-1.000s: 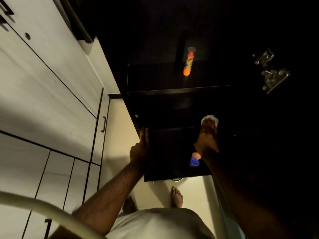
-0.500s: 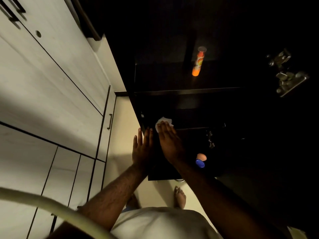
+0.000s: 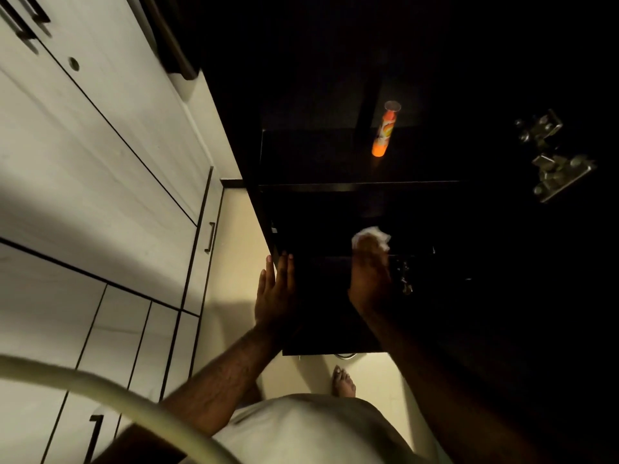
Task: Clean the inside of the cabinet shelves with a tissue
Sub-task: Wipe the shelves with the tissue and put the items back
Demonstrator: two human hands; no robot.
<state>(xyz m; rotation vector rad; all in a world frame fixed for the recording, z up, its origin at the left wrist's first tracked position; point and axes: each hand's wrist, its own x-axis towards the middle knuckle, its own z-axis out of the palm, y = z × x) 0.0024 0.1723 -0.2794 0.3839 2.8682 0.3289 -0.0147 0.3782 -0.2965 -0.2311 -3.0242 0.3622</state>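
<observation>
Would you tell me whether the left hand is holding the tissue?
No, the tissue is under the right hand; the left hand rests flat on the cabinet edge.

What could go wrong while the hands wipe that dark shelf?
The right hand pressing the tissue is right beside small metal pieces; a wide swipe might knock them. The orange can stands on the shelf above and could tip if bumped. The cabinet is very dark, so dirt might get missed.
</observation>
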